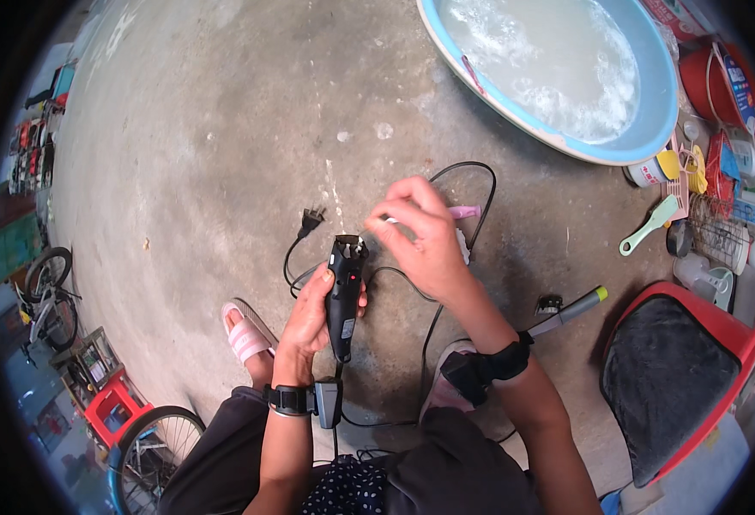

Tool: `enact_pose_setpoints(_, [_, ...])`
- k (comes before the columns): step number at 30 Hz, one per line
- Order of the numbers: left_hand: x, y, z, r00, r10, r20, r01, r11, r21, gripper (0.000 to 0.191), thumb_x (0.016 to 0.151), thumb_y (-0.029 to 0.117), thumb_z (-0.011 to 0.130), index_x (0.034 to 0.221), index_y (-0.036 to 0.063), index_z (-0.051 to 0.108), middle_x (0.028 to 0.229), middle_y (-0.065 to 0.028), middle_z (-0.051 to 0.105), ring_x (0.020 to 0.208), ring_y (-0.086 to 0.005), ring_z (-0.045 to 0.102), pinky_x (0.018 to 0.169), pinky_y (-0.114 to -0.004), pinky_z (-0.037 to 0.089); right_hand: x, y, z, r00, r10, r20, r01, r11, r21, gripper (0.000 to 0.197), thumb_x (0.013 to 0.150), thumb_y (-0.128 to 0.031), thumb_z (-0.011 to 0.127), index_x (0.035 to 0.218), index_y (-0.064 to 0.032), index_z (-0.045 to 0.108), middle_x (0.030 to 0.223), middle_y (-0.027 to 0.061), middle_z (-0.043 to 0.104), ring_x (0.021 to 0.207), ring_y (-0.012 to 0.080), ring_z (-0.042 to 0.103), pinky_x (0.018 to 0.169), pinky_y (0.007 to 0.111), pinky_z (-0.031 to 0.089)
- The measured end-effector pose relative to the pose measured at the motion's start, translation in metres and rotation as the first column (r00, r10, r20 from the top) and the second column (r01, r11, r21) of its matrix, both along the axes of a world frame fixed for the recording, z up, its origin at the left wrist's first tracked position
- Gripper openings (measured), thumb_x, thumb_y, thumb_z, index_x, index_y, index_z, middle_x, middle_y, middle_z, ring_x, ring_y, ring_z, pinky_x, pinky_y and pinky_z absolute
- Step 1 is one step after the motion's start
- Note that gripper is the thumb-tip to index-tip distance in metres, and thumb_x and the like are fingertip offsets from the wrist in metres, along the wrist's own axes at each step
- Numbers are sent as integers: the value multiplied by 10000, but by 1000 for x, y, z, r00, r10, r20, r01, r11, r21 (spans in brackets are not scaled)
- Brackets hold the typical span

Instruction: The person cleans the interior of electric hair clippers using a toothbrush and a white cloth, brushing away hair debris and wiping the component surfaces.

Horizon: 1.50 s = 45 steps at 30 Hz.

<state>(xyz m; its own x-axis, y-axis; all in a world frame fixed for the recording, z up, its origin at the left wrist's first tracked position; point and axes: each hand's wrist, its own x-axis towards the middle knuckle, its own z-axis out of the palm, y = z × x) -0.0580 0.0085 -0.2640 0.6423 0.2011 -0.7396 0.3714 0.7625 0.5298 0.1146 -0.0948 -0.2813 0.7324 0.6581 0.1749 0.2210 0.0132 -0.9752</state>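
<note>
My left hand [310, 315] is closed around the black body of an electric hair clipper [344, 299], held upright in view with its head away from me. The clipper's top end looks open, with pale parts inside. Just right of that end is my right hand [416, 238], its thumb and fingertips pinched on a thin, pale, blurred tool that I cannot identify. A black power plug [311, 221] lies on the floor left of the clipper, its prongs bare. The black cable [493, 187] loops over the floor behind and beside my right hand. A pink item [464, 212] lies partly hidden behind that hand.
A blue basin [664, 109] of sudsy water stands at upper right. Below it lie a green-handled brush [651, 225] and assorted bottles. A knife-like tool [574, 310] and a small black part [549, 304] lie near my right forearm, beside a red cushioned chair [673, 380].
</note>
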Motion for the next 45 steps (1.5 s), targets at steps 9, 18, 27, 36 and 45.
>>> enact_pose_setpoints(9, [-1,2,0,1000,-4,27,4,1000,19,378,936,362,452,1143,45,449,943,-110,582,780,-186,602,677,-306,516,-8,2,-2,986,169,-9,-169,986,11,84,754,-41,656,804,2,605,841,73,492,788,192,510,694,292,413])
enact_pose_setpoints(18, [-4,2,-1,998,67,-14,-68,995,-72,374,941,366,436,1130,44,455,935,-121,583,781,-204,601,675,-325,518,-13,-2,-11,993,88,-85,-87,996,13,87,773,-33,660,823,15,607,882,70,486,802,168,520,715,266,426])
enact_pose_setpoints(27, [-4,1,-5,997,72,-14,-73,993,-88,368,947,354,425,1132,38,456,942,-124,581,783,-204,598,674,-327,515,0,-4,-3,998,-67,-9,67,998,-1,67,763,-27,654,812,7,623,849,66,502,790,177,520,700,271,426])
enact_pose_setpoints(36, [0,1,-4,999,43,15,-43,998,-55,391,944,376,431,1135,37,459,934,-121,575,778,-198,593,669,-316,514,2,-5,-2,989,-30,-144,42,996,79,69,768,-34,653,803,12,616,840,69,510,807,168,522,706,269,419])
enact_pose_setpoints(45, [-9,3,-5,998,53,29,-50,994,-99,412,932,398,442,1113,28,463,925,-124,573,751,-197,589,654,-307,511,4,-1,0,976,110,-189,-98,993,70,54,788,-35,635,806,13,621,841,59,540,809,153,532,719,259,421])
